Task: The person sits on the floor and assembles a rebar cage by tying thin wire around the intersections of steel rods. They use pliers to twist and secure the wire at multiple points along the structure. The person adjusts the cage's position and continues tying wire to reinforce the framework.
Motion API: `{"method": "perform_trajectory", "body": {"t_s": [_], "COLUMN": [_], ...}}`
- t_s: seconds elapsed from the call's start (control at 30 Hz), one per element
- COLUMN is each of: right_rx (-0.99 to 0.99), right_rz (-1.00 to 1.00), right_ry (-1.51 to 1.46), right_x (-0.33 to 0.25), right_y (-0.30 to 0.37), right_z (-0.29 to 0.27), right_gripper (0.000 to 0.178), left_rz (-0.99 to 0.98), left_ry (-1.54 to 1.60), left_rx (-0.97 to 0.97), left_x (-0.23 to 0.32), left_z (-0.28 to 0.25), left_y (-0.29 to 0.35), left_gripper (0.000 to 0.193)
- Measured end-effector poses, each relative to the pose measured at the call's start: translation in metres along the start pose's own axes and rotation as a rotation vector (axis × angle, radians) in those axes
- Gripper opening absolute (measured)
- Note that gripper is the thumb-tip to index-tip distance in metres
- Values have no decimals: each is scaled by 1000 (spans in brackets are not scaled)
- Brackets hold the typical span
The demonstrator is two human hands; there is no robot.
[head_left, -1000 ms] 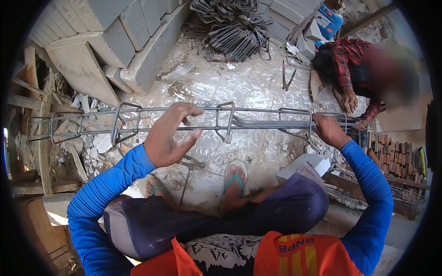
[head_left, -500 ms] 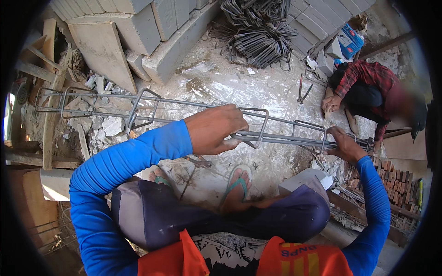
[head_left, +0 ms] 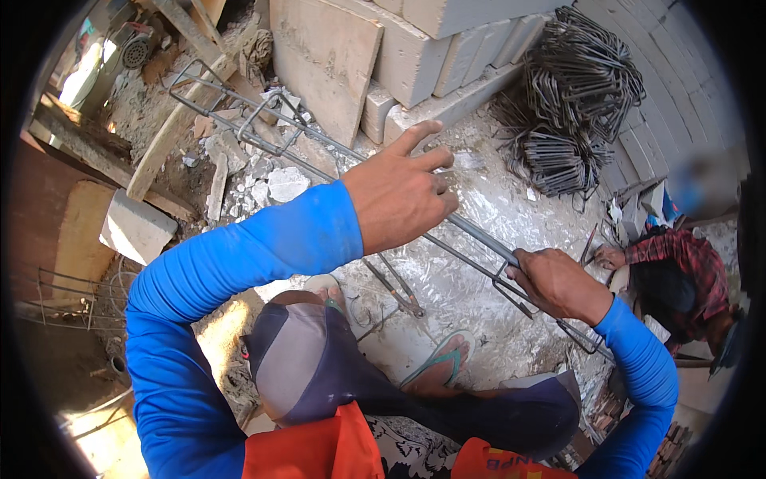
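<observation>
A long rebar cage (head_left: 471,266) of thin steel bars with bent rectangular stirrups (head_left: 275,124) slants across in front of me, from far left to near right. My left hand (head_left: 407,190) lies over its middle, palm down with the fingers apart; its thumb and what lies under the palm are hidden. My right hand (head_left: 561,285) is closed around the bars nearer the right end. Under the cage, a pair of long-handled cutters (head_left: 408,305) or a similar tool lies on the floor by my feet.
Stacked pale blocks (head_left: 447,64) and a leaning board (head_left: 323,68) stand at the back. A heap of loose stirrups (head_left: 582,88) lies beside them. A co-worker in a checked shirt (head_left: 692,267) crouches at the right. Rubble (head_left: 275,184) and planks (head_left: 171,144) lie at the left.
The view has swung left, and the cage now slants more steeply. My left hand's fingers have spread from their grip on the bars. My right hand still holds the cage.
</observation>
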State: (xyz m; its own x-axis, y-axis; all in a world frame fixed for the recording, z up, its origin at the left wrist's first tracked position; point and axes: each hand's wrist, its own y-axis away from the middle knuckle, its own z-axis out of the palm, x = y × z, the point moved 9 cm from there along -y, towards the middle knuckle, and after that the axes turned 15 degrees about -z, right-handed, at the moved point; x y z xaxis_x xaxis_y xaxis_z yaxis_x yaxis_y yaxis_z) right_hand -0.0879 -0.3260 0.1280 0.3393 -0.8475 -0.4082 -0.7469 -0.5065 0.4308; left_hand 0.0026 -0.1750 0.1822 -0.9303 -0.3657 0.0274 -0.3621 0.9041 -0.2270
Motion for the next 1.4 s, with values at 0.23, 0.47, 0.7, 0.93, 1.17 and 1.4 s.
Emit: {"method": "perform_trajectory", "body": {"t_s": [0.23, 0.47, 0.7, 0.93, 1.17, 1.4], "right_rx": [-88, -181, -126, 27, 168, 285], "right_rz": [46, 31, -42, 17, -113, -63], "right_ry": [73, 82, -94, -11, -60, -104], "right_x": [-4, -7, -18, -35, -42, -58], "right_y": [-26, -53, -45, -30, -53, -120], "right_z": [0, 5, 10, 17, 17, -25], "right_gripper": [29, 30, 29, 24, 26, 28], "left_rz": [-1077, -1006, -865, -833, -1023, -908], "left_ry": [1315, 1459, 1854, 2070, 1778, 1526], "left_rx": [151, -32, 35, 90, 67, -31], "left_x": [-111, -106, -89, -82, -82, -80], "left_z": [57, 106, 109, 123, 115, 85], "left_y": [123, 119, 120, 118, 123, 99], "left_gripper": [24, 34, 28, 24, 31, 53]}}
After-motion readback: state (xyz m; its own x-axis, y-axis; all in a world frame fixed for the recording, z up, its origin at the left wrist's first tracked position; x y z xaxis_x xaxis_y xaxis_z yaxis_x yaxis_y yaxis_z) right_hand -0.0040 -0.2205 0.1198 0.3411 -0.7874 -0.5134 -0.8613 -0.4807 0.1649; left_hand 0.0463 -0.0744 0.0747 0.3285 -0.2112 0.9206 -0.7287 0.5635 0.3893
